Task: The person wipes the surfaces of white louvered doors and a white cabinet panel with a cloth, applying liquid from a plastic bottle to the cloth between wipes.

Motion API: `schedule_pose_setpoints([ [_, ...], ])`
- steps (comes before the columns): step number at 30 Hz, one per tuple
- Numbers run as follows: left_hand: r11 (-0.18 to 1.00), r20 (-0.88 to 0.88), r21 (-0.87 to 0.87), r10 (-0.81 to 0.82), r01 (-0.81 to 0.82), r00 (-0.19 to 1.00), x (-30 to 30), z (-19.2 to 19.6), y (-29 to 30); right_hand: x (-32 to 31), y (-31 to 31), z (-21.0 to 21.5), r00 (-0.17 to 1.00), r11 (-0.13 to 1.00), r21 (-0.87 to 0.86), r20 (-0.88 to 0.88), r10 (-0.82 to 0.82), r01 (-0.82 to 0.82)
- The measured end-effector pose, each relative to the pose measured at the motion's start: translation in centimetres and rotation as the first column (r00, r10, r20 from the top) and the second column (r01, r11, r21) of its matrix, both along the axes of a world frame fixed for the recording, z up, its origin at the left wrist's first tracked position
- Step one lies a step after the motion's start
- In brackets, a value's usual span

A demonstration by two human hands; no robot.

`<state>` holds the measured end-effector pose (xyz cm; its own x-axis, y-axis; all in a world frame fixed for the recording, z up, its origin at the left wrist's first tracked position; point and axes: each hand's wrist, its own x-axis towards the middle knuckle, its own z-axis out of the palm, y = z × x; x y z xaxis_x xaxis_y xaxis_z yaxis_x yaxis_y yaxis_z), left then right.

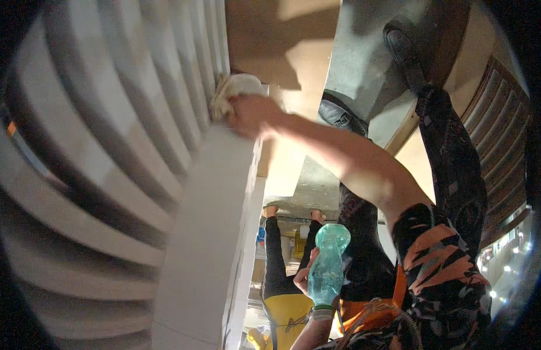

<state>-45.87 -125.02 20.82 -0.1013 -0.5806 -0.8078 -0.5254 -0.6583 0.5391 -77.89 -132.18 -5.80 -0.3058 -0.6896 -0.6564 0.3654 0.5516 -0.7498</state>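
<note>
The right hand (253,115) was closed around a bunched off-white cloth (227,93), which lay just to its left, against the white louvred panel (200,204); of the two hands, this was nearer the slats. Lower down, the left hand (304,276) grasped a teal plastic bottle (327,269), its long axis near-vertical, neck toward the lower edge.

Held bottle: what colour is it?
The bottle is see-through, pale blue-green; it shows best in the head view.

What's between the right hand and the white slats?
A pale, bunched cloth, gripped by the right hand, lies between it and the white slats in the head view.
</note>
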Motion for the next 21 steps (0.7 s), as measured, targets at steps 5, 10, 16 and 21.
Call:
schedule_pose_setpoints([
  [5,0.855,0.169,-0.271,-0.409,0.441,0.897,-1.0,-2.5,2.0,0.6,-0.9,-2.2,0.98,0.973,-0.129,0.019,0.196,-0.192],
  [10,0.867,0.222,-0.304,-0.338,0.394,0.915,-6.4,-3.1,2.0,3.2,1.0,5.9,0.999,0.964,-0.265,-0.036,-0.026,0.016],
  [16,0.793,0.24,-0.253,-0.504,0.554,0.83,-7.8,-3.6,4.0,-0.6,-0.5,0.2,0.989,0.989,-0.057,0.058,0.138,-0.135],
  [21,0.912,0.19,-0.183,-0.333,0.366,0.924,-5.1,-4.2,4.1,5.7,2.4,13.2,0.89,0.904,-0.424,-0.388,-0.239,0.057],
])
